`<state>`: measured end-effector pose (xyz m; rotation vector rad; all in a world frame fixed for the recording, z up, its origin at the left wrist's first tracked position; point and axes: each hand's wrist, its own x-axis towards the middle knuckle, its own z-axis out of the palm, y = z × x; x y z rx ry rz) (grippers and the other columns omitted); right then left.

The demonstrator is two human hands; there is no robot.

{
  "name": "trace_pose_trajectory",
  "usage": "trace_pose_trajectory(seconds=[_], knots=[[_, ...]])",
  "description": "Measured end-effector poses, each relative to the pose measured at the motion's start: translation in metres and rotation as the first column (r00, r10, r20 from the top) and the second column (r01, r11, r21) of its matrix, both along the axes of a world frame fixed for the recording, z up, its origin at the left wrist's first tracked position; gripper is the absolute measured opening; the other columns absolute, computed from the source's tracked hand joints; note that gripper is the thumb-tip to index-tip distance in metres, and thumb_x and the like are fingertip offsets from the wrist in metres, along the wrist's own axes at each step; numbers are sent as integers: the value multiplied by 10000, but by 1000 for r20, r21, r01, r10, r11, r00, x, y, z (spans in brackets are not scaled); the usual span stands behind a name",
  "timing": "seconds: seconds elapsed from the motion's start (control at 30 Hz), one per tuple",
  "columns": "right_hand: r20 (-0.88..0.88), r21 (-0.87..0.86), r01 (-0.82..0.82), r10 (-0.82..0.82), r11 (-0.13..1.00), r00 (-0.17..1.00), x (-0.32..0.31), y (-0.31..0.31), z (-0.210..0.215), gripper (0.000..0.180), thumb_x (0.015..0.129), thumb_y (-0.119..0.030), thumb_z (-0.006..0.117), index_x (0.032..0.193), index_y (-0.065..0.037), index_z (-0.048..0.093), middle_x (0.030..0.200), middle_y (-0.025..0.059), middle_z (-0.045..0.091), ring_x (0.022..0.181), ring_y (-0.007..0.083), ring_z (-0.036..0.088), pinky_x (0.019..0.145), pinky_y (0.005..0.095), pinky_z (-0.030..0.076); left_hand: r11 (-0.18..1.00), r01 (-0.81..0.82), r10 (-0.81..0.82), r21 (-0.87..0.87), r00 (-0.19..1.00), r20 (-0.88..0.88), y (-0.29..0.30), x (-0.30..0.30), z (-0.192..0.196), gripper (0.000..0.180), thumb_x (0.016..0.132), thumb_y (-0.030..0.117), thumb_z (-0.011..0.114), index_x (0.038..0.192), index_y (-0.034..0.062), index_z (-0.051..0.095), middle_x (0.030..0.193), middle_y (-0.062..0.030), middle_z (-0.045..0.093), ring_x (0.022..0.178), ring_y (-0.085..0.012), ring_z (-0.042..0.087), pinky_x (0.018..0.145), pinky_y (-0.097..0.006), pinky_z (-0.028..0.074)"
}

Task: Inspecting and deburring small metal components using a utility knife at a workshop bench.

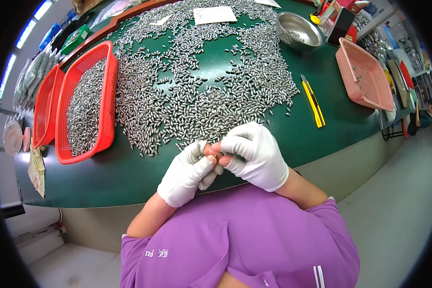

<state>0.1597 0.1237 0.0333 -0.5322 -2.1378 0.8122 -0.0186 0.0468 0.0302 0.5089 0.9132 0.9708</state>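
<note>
White gloves, bare at some tips, covered my hands. My left hand (189, 170) had thumb and fingertips together, seemingly clamped on a tiny piece (216, 157), mostly hidden. My right hand (257, 156) curled in beside it, thumb and forefinger close; I could not tell whether they gripped it too. Just beyond my fingers lay the silvery heap (225, 108) on the green table (302, 149). A loose pinch, I judged, was the likeliest fault: the piece could drop and be lost among the heap, or roll off the edge by my shirt (245, 211). Beyond my fingers, rightward, lay the yellow knife (313, 102); its blade looked bared, so a careless reach could nick me.
</note>
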Motion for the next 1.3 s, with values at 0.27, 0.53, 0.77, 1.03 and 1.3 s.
trace_pose_trajectory(seconds=[0.27, 0.53, 0.77, 1.03, 1.3], knots=[[-31, 5, 89, -89, 996, 996, 0, -6, 0, 204, 684, -42, 786, 803, -106, 633, 776, 31, 611, 696, 220, 579, 612, 330, 460, 1000, 7, -7, 7, 999, -45, 0, 1, 1, 99, 934, 134, 612, 936, 68, 538, 787, -50, 609, 538, -58, 451, 464, -199, 326], [7, 4, 91, -91, 996, 996, 3, -6, -5, 211, 679, -63, 794, 789, -127, 626, 802, 26, 605, 749, 218, 580, 648, 332, 460, 999, 13, -10, 29, 996, -91, -1, 1, 0, 141, 911, 116, 642, 927, 51, 518, 781, -70, 609, 541, -64, 463, 467, -206, 352], [-6, 22, 114, -114, 993, 993, 1, -8, -5, 218, 689, -58, 785, 782, -116, 596, 804, 41, 584, 729, 225, 574, 640, 333, 455, 998, 1, 9, 55, 982, -187, -1, 3, 3, 154, 904, 113, 650, 924, 45, 513, 782, -70, 606, 548, -70, 478, 473, -209, 373], [-9, -34, 261, -261, 965, 965, 7, -1, -5, 137, 762, -81, 711, 825, -97, 591, 802, 62, 592, 751, 272, 580, 686, 377, 466, 992, -20, 38, 124, 989, -146, -1, 4, -2, 174, 908, 167, 651, 923, 68, 508, 812, -82, 589, 500, -59, 405, 436, -194, 290], [8, 147, 583, -591, 799, 807, 27, 20, 1, 93, 819, -113, 692, 811, -67, 611, 820, 97, 607, 733, 292, 591, 658, 392, 469, 994, -28, 39, 106, 994, -99, -1, 4, 0, 141, 943, 206, 606, 957, 86, 532, 801, -57, 582, 503, -47, 375, 435, -189, 268]])
